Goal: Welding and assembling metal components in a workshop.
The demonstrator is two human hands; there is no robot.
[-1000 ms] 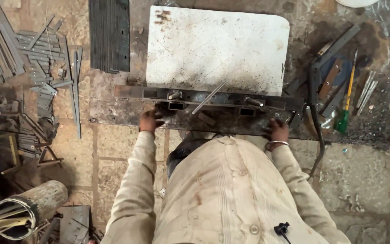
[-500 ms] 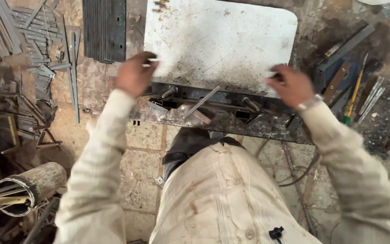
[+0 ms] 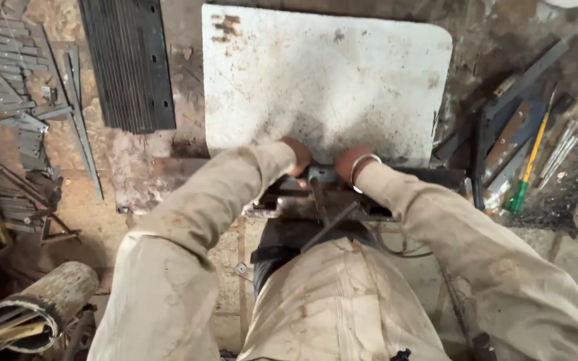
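Note:
A large white, rust-stained metal sheet [image 3: 329, 80] with rounded far corners lies flat in front of me. Its near edge rests over a dark metal frame [image 3: 409, 180] of bars and angle pieces. My left hand [image 3: 297, 155] and my right hand [image 3: 350, 162] sit close together at the middle of that near edge, fingers curled down over it. The right wrist wears a metal bangle. My beige sleeves and shirt hide the frame's near part.
A ribbed black panel [image 3: 128, 63] lies left of the sheet, with loose metal strips [image 3: 28, 113] further left. Flat bars and a yellow-green screwdriver [image 3: 528, 164] lie at the right. A cut log [image 3: 48, 301] holding rods stands at the bottom left on the stone floor.
My hands have moved from the frame's outer ends, via the sheet's two sides, to meet at the middle of its near edge. My view has moved closer.

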